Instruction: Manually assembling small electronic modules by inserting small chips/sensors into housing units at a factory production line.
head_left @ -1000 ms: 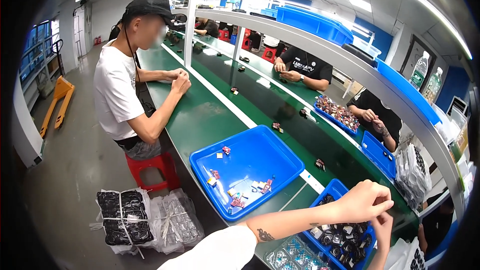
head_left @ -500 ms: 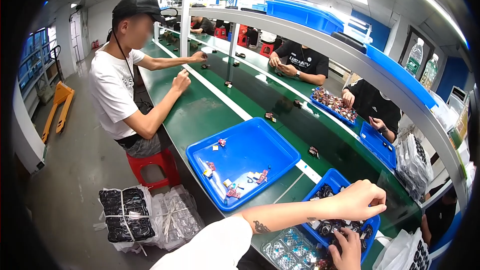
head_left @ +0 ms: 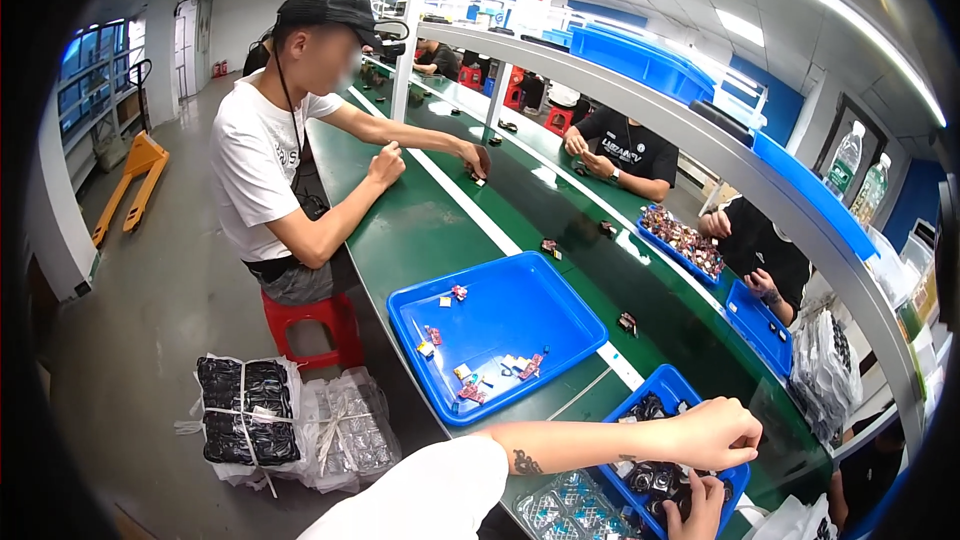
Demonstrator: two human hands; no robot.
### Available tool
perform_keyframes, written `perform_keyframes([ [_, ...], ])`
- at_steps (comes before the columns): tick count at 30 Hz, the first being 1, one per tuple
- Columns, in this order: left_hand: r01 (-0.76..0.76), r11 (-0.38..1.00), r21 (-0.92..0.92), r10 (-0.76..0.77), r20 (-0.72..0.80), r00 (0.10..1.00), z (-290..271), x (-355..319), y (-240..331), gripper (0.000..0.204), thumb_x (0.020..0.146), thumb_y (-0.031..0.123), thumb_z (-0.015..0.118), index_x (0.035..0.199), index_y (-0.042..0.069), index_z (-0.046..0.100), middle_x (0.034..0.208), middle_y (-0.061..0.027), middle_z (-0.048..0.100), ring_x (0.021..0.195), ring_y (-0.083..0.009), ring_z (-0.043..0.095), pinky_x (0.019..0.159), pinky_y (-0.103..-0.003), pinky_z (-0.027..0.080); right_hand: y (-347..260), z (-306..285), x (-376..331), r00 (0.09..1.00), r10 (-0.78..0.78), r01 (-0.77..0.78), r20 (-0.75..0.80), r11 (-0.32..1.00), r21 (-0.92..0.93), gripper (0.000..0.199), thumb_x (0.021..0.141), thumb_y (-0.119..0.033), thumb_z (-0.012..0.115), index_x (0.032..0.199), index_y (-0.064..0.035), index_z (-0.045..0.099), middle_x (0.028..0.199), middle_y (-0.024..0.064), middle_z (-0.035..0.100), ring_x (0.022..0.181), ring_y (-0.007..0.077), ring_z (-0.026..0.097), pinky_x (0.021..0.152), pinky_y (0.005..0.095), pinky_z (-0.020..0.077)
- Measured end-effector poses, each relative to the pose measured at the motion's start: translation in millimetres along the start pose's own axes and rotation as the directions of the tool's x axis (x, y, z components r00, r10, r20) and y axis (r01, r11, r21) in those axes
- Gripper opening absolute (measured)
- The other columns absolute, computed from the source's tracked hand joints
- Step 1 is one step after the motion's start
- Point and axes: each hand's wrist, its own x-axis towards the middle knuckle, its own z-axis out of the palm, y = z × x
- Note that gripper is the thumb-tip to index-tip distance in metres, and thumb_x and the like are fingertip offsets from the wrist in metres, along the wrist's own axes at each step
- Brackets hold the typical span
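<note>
My left hand (head_left: 715,433) hovers with curled fingers just above a small blue bin (head_left: 668,387) full of small dark parts (head_left: 655,480); whether it holds anything is hidden. The left forearm, with a white sleeve and a small tattoo, stretches across the green bench edge. My right hand (head_left: 695,510) is at the bottom edge, fingers apart and reaching into the dark parts in that bin. A clear blister tray (head_left: 565,515) of small pieces lies beside the bin.
A large blue tray (head_left: 560,305) with a few scattered small colourful parts sits on the green conveyor bench (head_left: 420,230). A person in a white shirt and black cap sits on a red stool (head_left: 310,325). Other workers sit opposite with blue bins. Bagged bundles (head_left: 250,410) lie on the floor.
My left hand has sunk closer to the small bin, and my right hand has dropped into the dark parts. The person in white has stretched one arm onto the belt.
</note>
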Motion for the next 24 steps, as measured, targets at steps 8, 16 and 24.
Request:
perform_keyframes([
  [8,-0.034,0.997,-0.062,0.037,0.045,0.998,11.2,-3.3,-2.9,0.022,0.083,0.02,0.063,0.08,-0.001,0.065,0.065,-0.0143,0.065,0.061,-0.0276,0.065,0.057,-0.036,0.049,12.1,21.6,6.5,0.991,-0.125,0.123,-0.049,0.991,-0.058,0.017,0.083,-0.011,0.066,0.098,-0.0029,0.064,0.1,0.0167,0.061,0.101,0.0377,0.056,0.088,0.0428,0.0447],
  [16,-0.074,0.994,-0.085,0.072,-0.016,0.997,11.7,-4.5,-0.2,0.016,0.076,0.013,0.064,0.071,-0.002,0.065,0.063,-0.0153,0.064,0.06,-0.0294,0.065,0.056,-0.036,0.051,7.2,14.3,8.8,0.986,-0.096,0.104,-0.133,0.993,0.053,0.022,0.081,-0.013,0.07,0.099,-0.0009,0.065,0.081,0.0167,0.062,0.073,0.0331,0.06,0.067,0.04,0.0481],
  [24,-0.076,0.996,-0.035,0.078,0.07,0.994,5.0,-7.7,-3.2,0.021,0.082,0.019,0.062,0.081,-0.002,0.066,0.067,-0.0154,0.066,0.063,-0.0287,0.066,0.057,-0.036,0.051,-5.4,13.0,12.9,0.999,-0.024,0.025,-0.027,0.999,0.041,0.023,0.077,-0.01,0.071,0.097,-0.001,0.064,0.077,0.0156,0.06,0.074,0.0319,0.058,0.067,0.0418,0.0454],
])
